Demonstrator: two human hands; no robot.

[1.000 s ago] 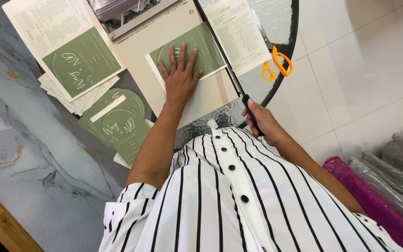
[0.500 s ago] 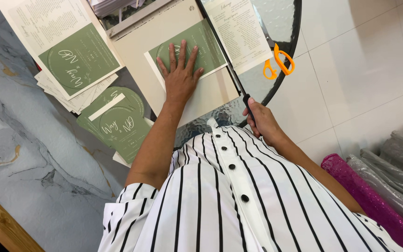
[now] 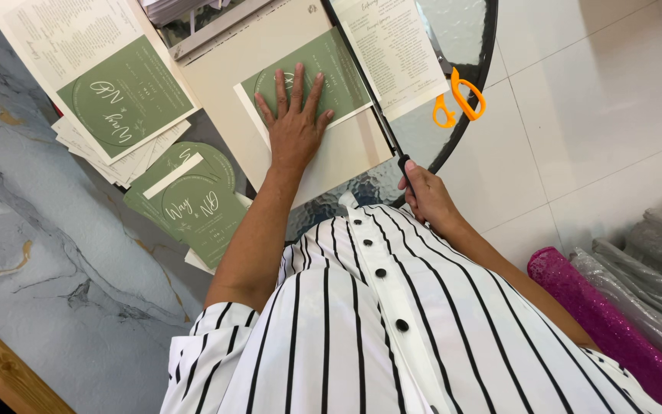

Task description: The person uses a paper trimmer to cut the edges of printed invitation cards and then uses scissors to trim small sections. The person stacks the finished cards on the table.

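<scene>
My left hand (image 3: 294,126) lies flat, fingers spread, on a green and white printed card (image 3: 342,73) that rests on the beige base (image 3: 220,73) of a paper cutter. The card's right edge sits against the cutter's long black blade arm (image 3: 365,86). My right hand (image 3: 427,195) is closed around the black handle at the near end of that arm, by the table's edge. The arm is down, close to the base.
A printed white sheet (image 3: 392,50) and orange scissors (image 3: 457,100) lie right of the blade on the round glass table (image 3: 486,54). Stacks of green cards (image 3: 113,96) and arch-shaped green cards (image 3: 193,203) lie to the left. Glittery pink and grey rolls (image 3: 614,330) sit on the tiled floor.
</scene>
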